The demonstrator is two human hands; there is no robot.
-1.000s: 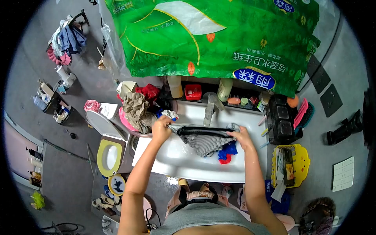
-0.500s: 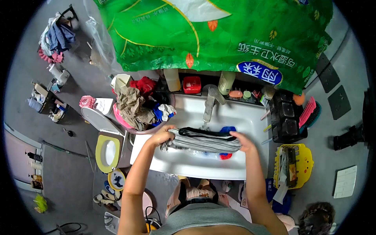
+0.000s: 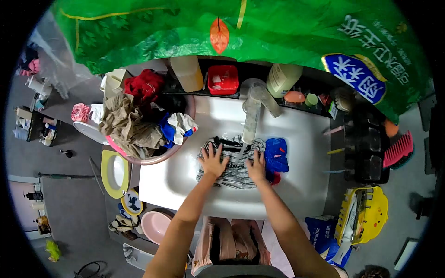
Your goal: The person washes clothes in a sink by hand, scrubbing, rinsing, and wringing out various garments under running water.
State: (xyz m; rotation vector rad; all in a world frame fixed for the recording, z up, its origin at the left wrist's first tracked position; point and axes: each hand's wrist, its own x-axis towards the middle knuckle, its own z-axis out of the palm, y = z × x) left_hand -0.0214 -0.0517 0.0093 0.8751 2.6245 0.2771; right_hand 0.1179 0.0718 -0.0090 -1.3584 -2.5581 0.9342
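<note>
A black, white and grey striped garment [image 3: 232, 177] lies spread in the white sink [image 3: 301, 194], under the faucet [image 3: 251, 116], from which water runs onto it. On its left part my left hand [image 3: 213, 163] rests with fingers spread. My right hand [image 3: 256, 167] presses flat on the right part, fingers stretched out. Neither hand grips the cloth. Just right of my right hand sits a bunched blue cloth [image 3: 276, 155], with a red piece [image 3: 276, 179] below it.
At the sink's left corner stands a pink basin [image 3: 147, 161] heaped with clothes [image 3: 127, 123]. Bottles and a red box [image 3: 222, 79] line the back ledge. A large green plastic package [image 3: 185, 37] overhangs it. A yellow basket [image 3: 371, 217] is at right.
The striped garment, held up folded between both hands before, now lies spread in the sink under the water. Both hands have let go and lie flat on it. My view has moved closer.
</note>
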